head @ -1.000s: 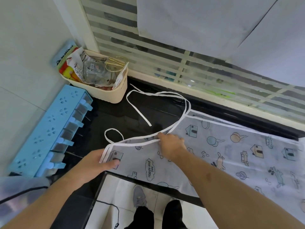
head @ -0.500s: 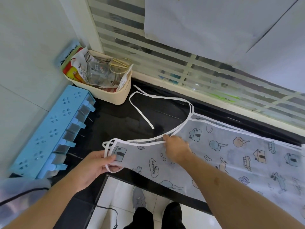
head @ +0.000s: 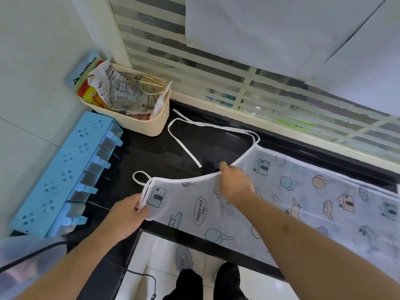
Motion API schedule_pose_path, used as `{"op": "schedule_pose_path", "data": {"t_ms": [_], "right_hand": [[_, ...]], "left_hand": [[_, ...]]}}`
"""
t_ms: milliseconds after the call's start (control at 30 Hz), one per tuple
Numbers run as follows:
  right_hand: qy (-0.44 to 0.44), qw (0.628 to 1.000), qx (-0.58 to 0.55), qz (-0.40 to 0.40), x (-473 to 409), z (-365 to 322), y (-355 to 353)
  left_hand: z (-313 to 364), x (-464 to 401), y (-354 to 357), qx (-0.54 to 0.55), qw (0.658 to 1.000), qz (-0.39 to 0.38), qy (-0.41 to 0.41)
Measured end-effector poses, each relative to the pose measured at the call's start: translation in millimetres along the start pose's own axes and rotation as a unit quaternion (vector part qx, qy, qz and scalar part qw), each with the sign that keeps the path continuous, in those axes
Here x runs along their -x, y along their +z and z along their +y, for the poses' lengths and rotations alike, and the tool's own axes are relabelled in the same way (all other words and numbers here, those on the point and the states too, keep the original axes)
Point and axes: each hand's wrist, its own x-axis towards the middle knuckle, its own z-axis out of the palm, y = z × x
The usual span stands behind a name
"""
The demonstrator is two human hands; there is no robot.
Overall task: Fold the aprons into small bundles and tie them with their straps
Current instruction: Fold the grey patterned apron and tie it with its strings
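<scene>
**Both hands held the apron's bib end on the black bench**

You had the printed apron point(head: 281, 204) spread flat on the black bench point(head: 151, 156), its near edge hanging over the bench's front lip. Taking the apron as the landmark: your left hand point(head: 127, 215) was at its narrow left end, fingers and thumb pinching the white-trimmed corner beside the house print. Your right hand point(head: 236, 185) was at its far curved edge, fingers curled over and gripping the white binding there.

The long white strap point(head: 186, 148) ran off the apron's far left corner, looped across the bare bench and ended loose just beyond your right hand. A small strap loop point(head: 140, 177) lay on the bench touching the apron's left end, just beyond your left hand.

Beyond the apron's left end, well apart from it, stood a cream basket point(head: 160, 118) full of packets and a clear jar. To the apron's left lay a blue dispenser rack point(head: 65, 167) along the wall.
</scene>
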Motion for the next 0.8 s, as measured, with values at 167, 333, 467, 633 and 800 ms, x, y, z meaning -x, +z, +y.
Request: {"op": "schedule_pose_path", "data": {"t_ms": [167,333,467,633,800], "right_hand": [[-0.002,0.995,-0.053,0.089,43.1,-6.8,21.8],[-0.007,0.990,-0.126,0.059,108.2,-15.9,58.9],[-0.027,0.996,-0.089,-0.002,130.9,-5.9,92.8],[-0.053,0.995,-0.083,0.012,132.6,9.3,103.1],[-0.052,0.993,-0.105,0.024,131.9,15.9,105.5]], "left_hand": [[-6.6,2.4,0.8,0.016,0.999,0.026,-0.029],[-16.5,4.6,6.9,0.016,0.997,-0.025,-0.075],[-12.0,11.4,13.5,0.039,0.997,-0.003,-0.070],[-0.9,1.8,-0.5,0.100,0.987,-0.009,-0.128],[21.3,17.7,-0.4,0.177,0.964,-0.160,-0.122]]}}
